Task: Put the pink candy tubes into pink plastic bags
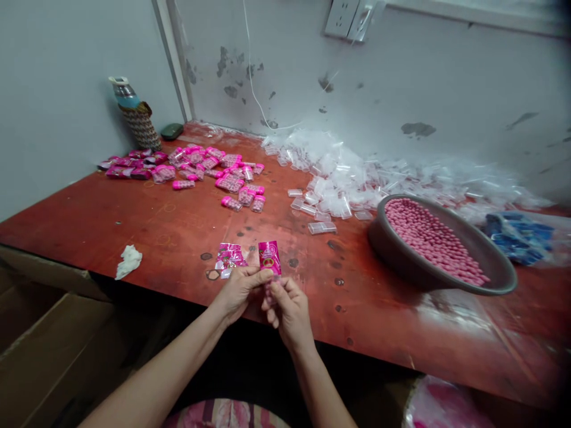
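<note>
Near the table's front edge, my left hand (244, 288) pinches a shiny magenta printed packet (269, 257) by its lower end. Just right of it, my right hand (289, 309) is closed around a small clear box of pink candies (269, 292), mostly hidden by the fingers. The top of the box meets the bottom of the packet; whether it is inside cannot be made out. Flat on the table behind my left hand lie more magenta printed packets (229, 258).
Pink-capped candy boxes (229, 181) and filled magenta packets (129, 170) lie at the back left, near a bottle (138, 119). Clear empty boxes (330, 178) are heaped along the wall. A grey bowl (401, 261) of pink candies stands right, crumpled tissue (129, 261) left.
</note>
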Motion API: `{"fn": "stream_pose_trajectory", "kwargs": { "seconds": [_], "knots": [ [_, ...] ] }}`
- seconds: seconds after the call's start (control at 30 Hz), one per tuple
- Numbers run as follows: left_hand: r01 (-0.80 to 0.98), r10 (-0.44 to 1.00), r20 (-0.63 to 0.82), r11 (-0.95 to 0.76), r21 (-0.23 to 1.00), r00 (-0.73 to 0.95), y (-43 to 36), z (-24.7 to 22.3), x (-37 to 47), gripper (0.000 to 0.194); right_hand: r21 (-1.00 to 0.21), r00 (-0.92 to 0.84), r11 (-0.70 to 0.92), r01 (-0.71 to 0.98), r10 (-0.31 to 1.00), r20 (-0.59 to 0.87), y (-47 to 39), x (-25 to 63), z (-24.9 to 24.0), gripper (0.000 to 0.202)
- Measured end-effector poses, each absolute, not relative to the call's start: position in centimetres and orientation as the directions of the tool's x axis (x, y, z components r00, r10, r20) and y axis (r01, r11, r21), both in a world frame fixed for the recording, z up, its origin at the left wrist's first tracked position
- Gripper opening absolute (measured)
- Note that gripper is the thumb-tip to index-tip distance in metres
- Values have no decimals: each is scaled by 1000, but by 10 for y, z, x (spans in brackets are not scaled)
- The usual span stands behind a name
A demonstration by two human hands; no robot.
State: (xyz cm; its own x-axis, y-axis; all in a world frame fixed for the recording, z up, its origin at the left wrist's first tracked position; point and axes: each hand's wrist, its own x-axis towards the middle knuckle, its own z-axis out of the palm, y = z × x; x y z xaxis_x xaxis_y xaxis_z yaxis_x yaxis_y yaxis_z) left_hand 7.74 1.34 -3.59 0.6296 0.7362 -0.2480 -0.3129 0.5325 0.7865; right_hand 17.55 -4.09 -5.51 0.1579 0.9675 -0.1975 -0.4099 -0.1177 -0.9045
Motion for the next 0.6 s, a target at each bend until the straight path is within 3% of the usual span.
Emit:
{"fn": "stream_pose_trajectory", "kwargs": {
  "seconds": [0.1, 0.33, 0.5, 0.6],
  "knots": [
    [-298, 715, -256, 551, 780, 650, 13, -34, 76, 27, -822, 127, -132, -555, 962, -241, -39, 174, -58, 28],
    [-355, 817, -346, 527, 772, 462, 10, -37, 69, 22, -843, 97, -117, -525, 976, -196, -45, 172, -59, 23],
    [-365, 794, -351, 558, 746, 496, 1, -38, 66, 21, -844, 183, -69, -532, 964, -195, -44, 175, -64, 23],
    [-334, 747, -331, 585, 740, 576, -1, -38, 62, 21, -847, 140, -89, -524, 972, -189, -39, 173, -64, 27]
  ]
}}
